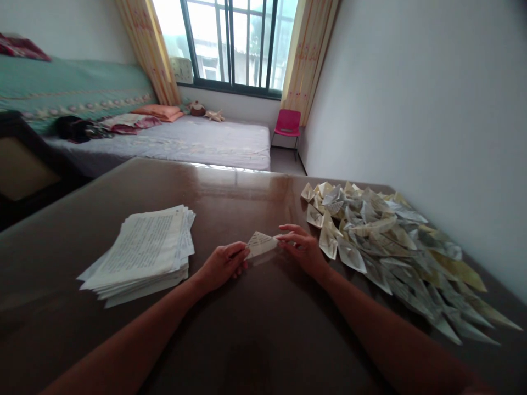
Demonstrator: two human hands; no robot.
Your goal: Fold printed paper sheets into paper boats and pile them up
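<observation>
A small piece of folded printed paper point(261, 243), peaked at the top, is held up between my hands over the brown table. Thumb and fingers of my left hand point(225, 264) are closed on its left corner. At its right corner, my right hand point(302, 249) pinches the paper with thumb and forefinger, while other fingers stretch out above. To the left lies a stack of printed sheets point(142, 244), its edges uneven. Right of my right hand spreads a large heap of folded paper boats point(379, 236), some nested or overlapping.
The glossy brown table point(230, 203) reflects the window point(230, 44). Beyond its far edge are a bed point(222, 140) with pillows and clothes, and a pink chair point(287, 123). A white wall point(420, 99) runs along the right side. A dark chair back point(24, 164) stands at left.
</observation>
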